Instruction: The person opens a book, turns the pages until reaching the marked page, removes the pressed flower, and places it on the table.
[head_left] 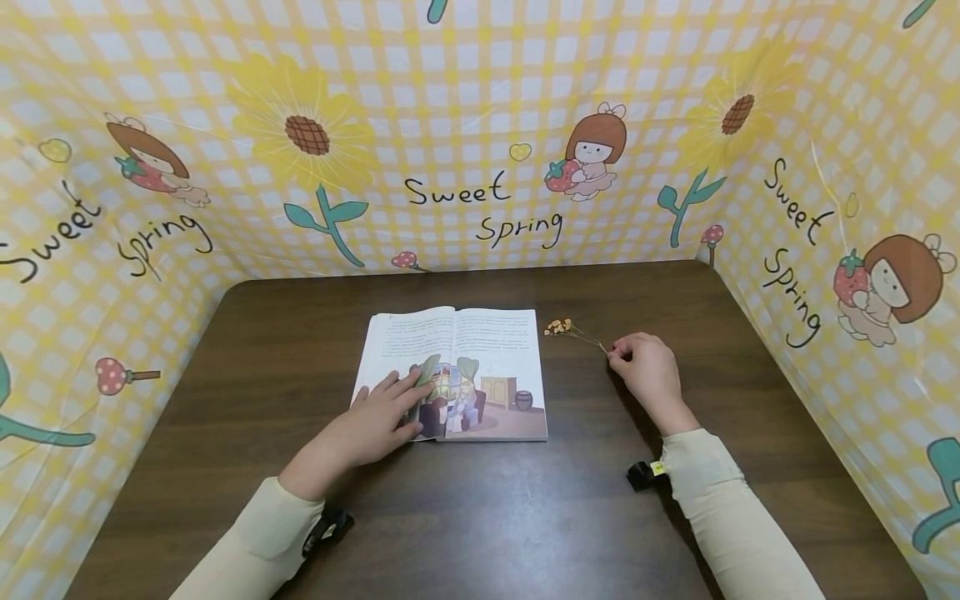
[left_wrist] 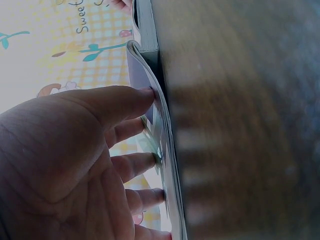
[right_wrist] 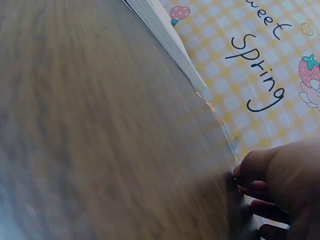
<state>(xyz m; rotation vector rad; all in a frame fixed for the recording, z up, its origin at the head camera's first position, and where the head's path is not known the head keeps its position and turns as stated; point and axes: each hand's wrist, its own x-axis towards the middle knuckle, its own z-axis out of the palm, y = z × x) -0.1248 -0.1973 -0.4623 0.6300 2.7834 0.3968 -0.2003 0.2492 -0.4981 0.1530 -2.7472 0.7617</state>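
An open book (head_left: pixel 495 342) lies on the dark wooden table, text on its upper half and a coloured room picture across the lower half. My left hand (head_left: pixel 375 417) rests on the left page with fingers spread; in the left wrist view its thumb and fingertips press the pages (left_wrist: pixel 165 135) from above. To the right of the book, my right hand (head_left: pixel 648 375) pinches the thin stem end of a dried yellow flower sprig (head_left: pixel 559 327) between thumb and finger. The blossoms point left, close to the book's right edge. In the right wrist view the sprig (right_wrist: pixel 216 114) appears low against the tabletop.
The brown wooden table (head_left: pixel 480 533) carries the book and sprig. A yellow checked cloth (head_left: pixel 465 100) with printed flowers and lettering stands around its back and both sides. A small black wrist device (head_left: pixel 642 476) sits by the right cuff, another (head_left: pixel 330 531) by the left.
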